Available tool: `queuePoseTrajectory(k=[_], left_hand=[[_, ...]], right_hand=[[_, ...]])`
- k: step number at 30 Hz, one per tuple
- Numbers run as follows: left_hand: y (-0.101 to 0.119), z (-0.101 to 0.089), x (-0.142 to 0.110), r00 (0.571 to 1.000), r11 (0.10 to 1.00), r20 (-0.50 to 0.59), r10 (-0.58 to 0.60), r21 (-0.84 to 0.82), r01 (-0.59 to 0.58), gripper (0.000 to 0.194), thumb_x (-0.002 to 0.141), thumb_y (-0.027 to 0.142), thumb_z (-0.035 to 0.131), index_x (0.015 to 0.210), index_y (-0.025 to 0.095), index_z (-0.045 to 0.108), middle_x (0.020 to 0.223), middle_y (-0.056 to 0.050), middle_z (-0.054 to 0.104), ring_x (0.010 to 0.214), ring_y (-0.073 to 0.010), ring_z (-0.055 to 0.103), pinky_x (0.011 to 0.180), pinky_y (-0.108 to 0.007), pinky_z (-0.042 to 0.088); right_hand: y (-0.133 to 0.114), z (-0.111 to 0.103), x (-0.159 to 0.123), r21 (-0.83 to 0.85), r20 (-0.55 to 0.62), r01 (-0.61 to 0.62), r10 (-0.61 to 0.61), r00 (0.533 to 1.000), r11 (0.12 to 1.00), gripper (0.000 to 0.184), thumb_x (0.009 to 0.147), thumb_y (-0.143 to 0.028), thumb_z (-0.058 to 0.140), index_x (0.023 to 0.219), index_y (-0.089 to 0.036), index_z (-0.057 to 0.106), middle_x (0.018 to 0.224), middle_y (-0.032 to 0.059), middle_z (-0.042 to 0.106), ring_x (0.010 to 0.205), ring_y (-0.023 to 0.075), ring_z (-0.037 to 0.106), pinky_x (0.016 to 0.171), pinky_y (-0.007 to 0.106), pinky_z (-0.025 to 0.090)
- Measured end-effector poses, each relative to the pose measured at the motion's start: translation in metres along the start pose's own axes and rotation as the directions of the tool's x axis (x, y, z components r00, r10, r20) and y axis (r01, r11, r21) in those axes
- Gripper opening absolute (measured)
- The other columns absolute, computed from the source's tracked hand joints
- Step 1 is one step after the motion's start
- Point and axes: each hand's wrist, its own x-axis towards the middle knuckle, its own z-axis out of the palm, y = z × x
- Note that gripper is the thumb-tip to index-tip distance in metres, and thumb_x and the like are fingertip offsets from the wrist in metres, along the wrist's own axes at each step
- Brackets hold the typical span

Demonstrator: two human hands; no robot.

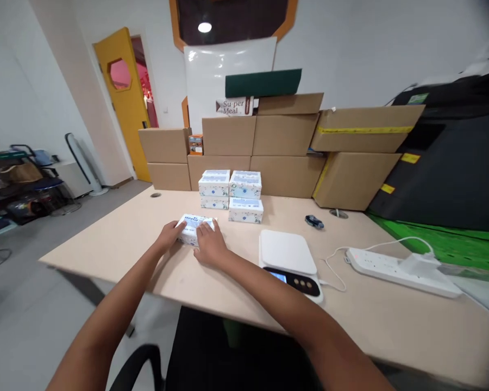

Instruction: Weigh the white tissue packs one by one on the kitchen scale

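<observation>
My left hand (170,236) grasps the left end of a white pack (191,221) with printed blue lettering, its thumb near the top edge. My right hand (211,243) grips the other end, fingers bent over the top. The pack sits between my palms, low over the near left part of the pale table (118,228); I can't tell whether its underside touches the wood. Taking the pack as the centre of a clock, one stack of similar packs (214,187) stands at one o'clock, and another stack (245,210) is just beside it at two. Behind both, a wall of cardboard boxes (283,174) runs from about eleven round to two. Well apart from my hands, a small dark bundle (314,221) lies at three o'clock. Between three and four is a white scale (288,252), its plate bare and its display lit, partly hidden by my right forearm. Farther out that way lies a white power strip (375,265), with a plug in its far end. A yellow door (126,103) stands open at eleven, beyond the table.
</observation>
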Motion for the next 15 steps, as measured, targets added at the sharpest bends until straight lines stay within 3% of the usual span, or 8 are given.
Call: queuePoseTrajectory(k=[4, 6, 8, 10, 12, 13, 15], left_hand=[[-0.002, -0.021, -0.073, 0.995, 0.995, 0.079, -0.057, 0.085, 0.051, 0.058, 0.066, 0.064, 0.093, 0.089, 0.015, 0.073, 0.096, -0.009, 0.078, 0.095, -0.0277, 0.071, 0.073, -0.031, 0.057], [-0.004, -0.024, -0.104, 0.988, 0.989, 0.136, -0.077, 0.135, 0.059, 0.064, 0.069, 0.065, 0.094, 0.105, 0.015, 0.074, 0.119, -0.014, 0.078, 0.11, -0.0324, 0.073, 0.079, -0.034, 0.062], [-0.009, -0.022, -0.126, 0.993, 0.985, 0.094, -0.07, 0.161, 0.054, 0.076, 0.075, 0.06, 0.093, 0.132, 0.015, 0.069, 0.149, -0.021, 0.068, 0.128, -0.0372, 0.07, 0.09, -0.04, 0.066], [-0.016, -0.016, -0.139, 0.999, 0.992, -0.035, -0.013, 0.123, 0.017, 0.094, 0.08, 0.049, 0.091, 0.158, 0.017, 0.05, 0.175, -0.025, 0.043, 0.152, -0.039, 0.057, 0.112, -0.045, 0.061], [-0.023, -0.008, -0.145, 0.997, 0.999, -0.077, 0.001, 0.036, 0.001, 0.101, 0.087, 0.045, 0.084, 0.171, 0.02, 0.033, 0.183, -0.024, 0.029, 0.167, -0.0372, 0.041, 0.13, -0.047, 0.049], [-0.025, -0.003, -0.147, 0.999, 1.0, -0.028, -0.014, -0.008, 0.014, 0.097, 0.093, 0.046, 0.078, 0.173, 0.021, 0.03, 0.183, -0.022, 0.032, 0.169, -0.0365, 0.038, 0.133, -0.049, 0.044], [-0.022, 0.005, -0.149, 0.993, 0.993, 0.104, -0.06, -0.091, 0.069, 0.087, 0.101, 0.05, 0.066, 0.175, 0.023, 0.03, 0.176, -0.02, 0.047, 0.165, -0.0377, 0.046, 0.134, -0.053, 0.044]], right_hand=[[-0.012, -0.015, -0.067, 0.117, -0.016, 0.034, -0.032, 0.999, 0.993, 0.065, 0.103, -0.03, 0.06, 0.161, -0.001, 0.055, 0.173, 0.027, 0.05, 0.168, 0.0367, 0.041, 0.145, 0.061, 0.009], [0.003, -0.03, -0.094, 0.268, 0.014, 0.059, -0.065, 0.998, 0.962, 0.055, 0.103, -0.026, 0.058, 0.154, -0.01, 0.066, 0.168, 0.0197, 0.06, 0.163, 0.0341, 0.05, 0.143, 0.057, 0.023], [0.022, -0.042, -0.114, 0.459, 0.007, 0.015, -0.021, 1.0, 0.888, 0.053, 0.105, -0.029, 0.055, 0.154, -0.016, 0.067, 0.168, 0.0142, 0.061, 0.159, 0.0312, 0.055, 0.138, 0.051, 0.036], [0.037, -0.045, -0.125, 0.587, 0.014, -0.076, 0.084, 0.996, 0.806, 0.069, 0.105, -0.038, 0.059, 0.17, -0.016, 0.05, 0.179, 0.0153, 0.046, 0.164, 0.0314, 0.049, 0.136, 0.05, 0.041], [0.044, -0.037, -0.127, 0.623, 0.099, -0.133, 0.091, 0.991, 0.771, 0.105, 0.097, -0.044, 0.072, 0.182, -0.014, 0.018, 0.186, 0.0204, 0.029, 0.168, 0.0334, 0.043, 0.134, 0.052, 0.043], [0.045, -0.03, -0.126, 0.605, 0.143, -0.131, 0.055, 0.988, 0.786, 0.119, 0.093, -0.043, 0.078, 0.183, -0.014, 0.006, 0.186, 0.0226, 0.025, 0.168, 0.0344, 0.042, 0.134, 0.053, 0.044], [0.047, -0.018, -0.122, 0.502, 0.137, -0.047, -0.026, 0.99, 0.864, 0.125, 0.089, -0.04, 0.082, 0.183, -0.015, 0.003, 0.184, 0.0248, 0.03, 0.169, 0.0362, 0.042, 0.137, 0.058, 0.037]])
